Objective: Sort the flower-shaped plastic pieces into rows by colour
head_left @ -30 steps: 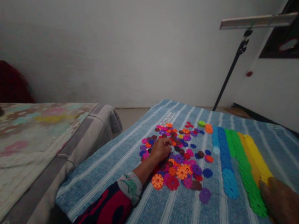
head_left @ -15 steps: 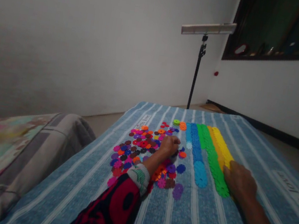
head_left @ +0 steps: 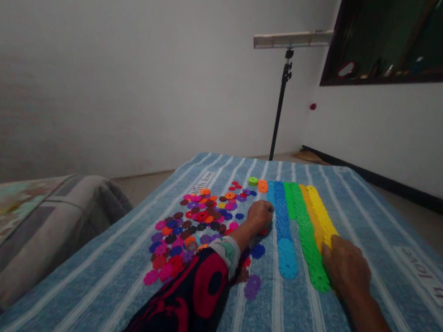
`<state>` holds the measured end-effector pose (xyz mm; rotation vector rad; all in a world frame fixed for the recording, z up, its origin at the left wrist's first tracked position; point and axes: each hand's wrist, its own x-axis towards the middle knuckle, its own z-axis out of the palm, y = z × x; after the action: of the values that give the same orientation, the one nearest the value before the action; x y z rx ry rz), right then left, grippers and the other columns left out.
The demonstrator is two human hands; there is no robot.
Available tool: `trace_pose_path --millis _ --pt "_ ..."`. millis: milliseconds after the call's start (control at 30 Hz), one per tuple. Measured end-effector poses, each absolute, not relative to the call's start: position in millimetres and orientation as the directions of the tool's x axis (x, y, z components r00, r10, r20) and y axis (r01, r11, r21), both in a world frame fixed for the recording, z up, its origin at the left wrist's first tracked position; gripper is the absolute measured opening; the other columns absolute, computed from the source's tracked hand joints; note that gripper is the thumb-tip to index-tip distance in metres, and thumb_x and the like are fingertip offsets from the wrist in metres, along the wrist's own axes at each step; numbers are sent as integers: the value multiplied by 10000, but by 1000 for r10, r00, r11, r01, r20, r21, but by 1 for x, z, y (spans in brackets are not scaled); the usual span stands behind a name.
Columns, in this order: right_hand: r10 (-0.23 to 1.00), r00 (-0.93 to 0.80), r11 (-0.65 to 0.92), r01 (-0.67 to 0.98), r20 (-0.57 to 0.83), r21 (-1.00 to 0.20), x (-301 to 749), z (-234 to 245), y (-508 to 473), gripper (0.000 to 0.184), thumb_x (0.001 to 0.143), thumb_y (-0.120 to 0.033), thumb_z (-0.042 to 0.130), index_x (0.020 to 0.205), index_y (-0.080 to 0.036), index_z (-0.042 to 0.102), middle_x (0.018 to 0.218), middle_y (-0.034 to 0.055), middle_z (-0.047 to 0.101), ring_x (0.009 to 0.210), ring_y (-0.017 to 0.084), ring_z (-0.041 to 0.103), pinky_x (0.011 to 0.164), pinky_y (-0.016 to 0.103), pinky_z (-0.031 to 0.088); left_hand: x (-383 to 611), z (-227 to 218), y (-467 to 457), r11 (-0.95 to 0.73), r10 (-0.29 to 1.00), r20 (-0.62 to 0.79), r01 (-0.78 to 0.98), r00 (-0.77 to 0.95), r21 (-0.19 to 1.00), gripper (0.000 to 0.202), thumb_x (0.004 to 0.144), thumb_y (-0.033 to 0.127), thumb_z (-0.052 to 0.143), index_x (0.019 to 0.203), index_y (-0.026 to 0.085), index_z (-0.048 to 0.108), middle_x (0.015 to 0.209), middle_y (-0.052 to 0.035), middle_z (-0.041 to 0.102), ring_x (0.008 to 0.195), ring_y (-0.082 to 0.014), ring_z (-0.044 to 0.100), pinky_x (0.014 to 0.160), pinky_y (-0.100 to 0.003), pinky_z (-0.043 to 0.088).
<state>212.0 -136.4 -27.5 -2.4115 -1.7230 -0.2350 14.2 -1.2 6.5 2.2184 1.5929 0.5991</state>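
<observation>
My left hand is closed, fingertips pinched together over the near end of the short light blue row. What the fingers hold, if anything, is hidden. My right hand has its fingers curled down at the near end of the yellow row, beside the green row; its grip is hidden too. These rows are overlapping flower-shaped plastic discs, with an orange-yellow row and a blue row among them. A loose pile of mixed discs lies left of and under my left forearm.
A striped blue cloth covers the table. At the far end lie a lime green disc and an orange stack. A lamp on a black stand rises behind. To the left is a cloth-covered surface.
My left hand has moved from the loose discs rightward to the light blue row, now covering the loose light blue disc's spot. My right hand stays by the yellow row. The view has shifted slightly.
</observation>
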Motion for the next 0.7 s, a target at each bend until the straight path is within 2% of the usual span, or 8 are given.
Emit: trace_pose_path --millis 133,333,500,600,700 --pt "925 317 -313 948 211 -51 215 -30 -136 261 951 -361 436 969 -164 606 917 126 660 884 280 640 663 337 433 9 8 -4 -337 942 180 789 285 514 272 780 79 607 985 171 760 1091 -83 747 1062 -208 664 971 -307 487" --pt "925 314 -306 950 216 -67 219 -38 -139 320 962 -389 369 928 -177 606 918 126 650 868 291 636 644 355 437 -41 18 -29 -312 950 187 824 252 473 272 783 84 565 952 173 758 1003 -55 751 980 -180 666 918 -268 494" --pt "923 321 -307 947 213 -95 220 -41 -142 347 956 -416 359 889 -183 607 932 151 652 853 310 636 622 371 439 -122 31 -75 -236 970 126 928 207 290 205 817 144 553 883 192 741 961 -66 729 980 -210 646 906 -306 475" --pt "925 325 -310 945 198 -101 225 -43 -142 353 957 -436 348 847 -204 591 931 156 655 853 319 639 615 373 437 -167 36 -113 -106 992 84 985 95 138 198 852 209 550 948 183 721 1032 -112 702 1030 -253 631 909 -349 467" --pt "942 276 -258 960 192 -110 233 -50 -142 406 980 -439 268 790 -229 559 910 152 651 841 309 641 614 374 439 -187 33 -148 -33 998 64 993 26 113 369 892 358 535 1222 223 630 1185 -126 642 1119 -285 586 942 -405 452"
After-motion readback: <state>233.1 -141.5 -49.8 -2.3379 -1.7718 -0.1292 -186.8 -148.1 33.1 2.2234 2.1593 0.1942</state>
